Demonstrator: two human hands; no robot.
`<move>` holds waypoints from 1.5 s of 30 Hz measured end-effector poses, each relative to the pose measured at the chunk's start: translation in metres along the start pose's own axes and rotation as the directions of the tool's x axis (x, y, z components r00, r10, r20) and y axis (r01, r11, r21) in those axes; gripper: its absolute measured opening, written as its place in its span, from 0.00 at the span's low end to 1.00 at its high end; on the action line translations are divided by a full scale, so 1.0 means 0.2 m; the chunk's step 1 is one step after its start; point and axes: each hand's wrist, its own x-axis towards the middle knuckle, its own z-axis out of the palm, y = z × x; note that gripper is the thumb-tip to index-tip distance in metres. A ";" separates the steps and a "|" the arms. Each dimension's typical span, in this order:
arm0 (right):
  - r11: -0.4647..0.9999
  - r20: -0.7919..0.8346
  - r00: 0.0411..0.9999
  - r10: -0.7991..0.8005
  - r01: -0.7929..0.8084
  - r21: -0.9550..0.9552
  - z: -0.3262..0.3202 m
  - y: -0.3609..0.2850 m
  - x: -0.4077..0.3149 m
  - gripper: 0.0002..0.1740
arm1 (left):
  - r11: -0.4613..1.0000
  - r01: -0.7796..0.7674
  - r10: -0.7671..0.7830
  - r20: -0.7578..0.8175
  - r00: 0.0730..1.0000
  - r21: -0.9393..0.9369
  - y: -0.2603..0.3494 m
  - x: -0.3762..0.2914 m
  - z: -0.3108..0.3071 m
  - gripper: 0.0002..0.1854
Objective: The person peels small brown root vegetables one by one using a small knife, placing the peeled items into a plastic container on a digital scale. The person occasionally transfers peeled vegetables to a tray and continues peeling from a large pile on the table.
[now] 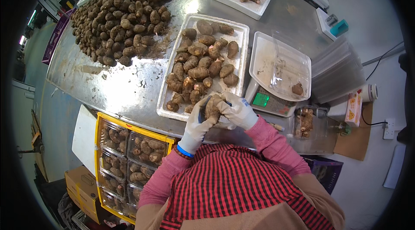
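Observation:
Above the near end of a white foam tray (163,98), both gloved hands grip one brown taro corm (213,108). My left hand (194,126) holds its left side and lower end. On its right side are the fingers of my right hand (238,110). Several loose taro corms (198,73) lie in the tray beyond, a few with pinkish ends. To the right, a digital scale (272,100) with a lit green display carries a white pan. A clear plastic container (290,64) rests in that pan with one small taro piece (297,89) inside.
A large heap of taro corms (126,19) covers the metal table's (129,81) far left. Another foam tray (259,12) of corms stands at the back. Stacked clear containers (338,69) lean at the right. A yellow crate (134,128) of packed containers sits below the table's left front edge.

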 end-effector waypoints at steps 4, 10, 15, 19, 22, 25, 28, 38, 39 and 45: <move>0.738 0.030 0.870 -0.492 0.436 -0.515 0.04 -0.07 0.01 0.13 | 0.976 0.055 -0.054 0.010 0.998 -0.209 0.00 0.01 0.00 0.34; 0.744 -0.057 0.998 -0.009 -0.032 -0.668 0.03 0.05 -0.01 0.13 | 0.965 -0.034 0.018 -0.062 0.998 -0.261 -0.03 0.04 -0.02 0.36; 0.623 0.200 0.880 -0.430 0.450 -0.640 -0.02 -0.07 -0.04 0.19 | 0.953 -0.200 0.217 -0.053 0.975 0.229 -0.03 0.09 -0.01 0.29; 0.529 0.241 0.970 -0.029 0.219 -0.820 0.04 -0.14 0.00 0.14 | 0.945 -0.193 0.203 -0.009 0.979 0.263 0.00 0.11 0.05 0.25; 0.459 0.241 0.970 0.042 0.195 -0.867 0.04 -0.07 -0.02 0.10 | 0.996 0.005 -0.015 -0.115 0.993 -0.091 0.02 0.12 0.06 0.25; 0.696 -0.021 0.997 -0.071 0.035 -0.718 0.00 0.03 -0.02 0.17 | 0.984 -0.062 0.085 -0.134 0.987 0.165 0.04 0.12 0.04 0.25; 0.909 -0.095 0.945 -0.312 0.268 -0.319 -0.09 0.06 0.00 0.18 | 0.804 -0.295 0.345 0.000 0.939 0.516 0.03 0.12 0.04 0.26; 0.950 -0.102 0.980 0.168 -0.134 0.281 0.02 -0.12 -0.10 0.21 | 0.951 -0.129 0.216 -0.305 0.927 0.282 0.04 0.20 0.06 0.11; 0.964 -0.133 0.985 0.107 -0.070 0.255 0.02 -0.11 -0.11 0.21 | 0.990 -0.008 0.062 -0.390 0.919 0.139 0.05 0.21 0.06 0.11; 0.999 -0.329 0.944 -0.039 0.026 -0.046 -0.04 -0.10 -0.17 0.27 | 0.987 0.110 -0.089 -0.177 0.980 0.113 0.05 0.18 0.09 0.16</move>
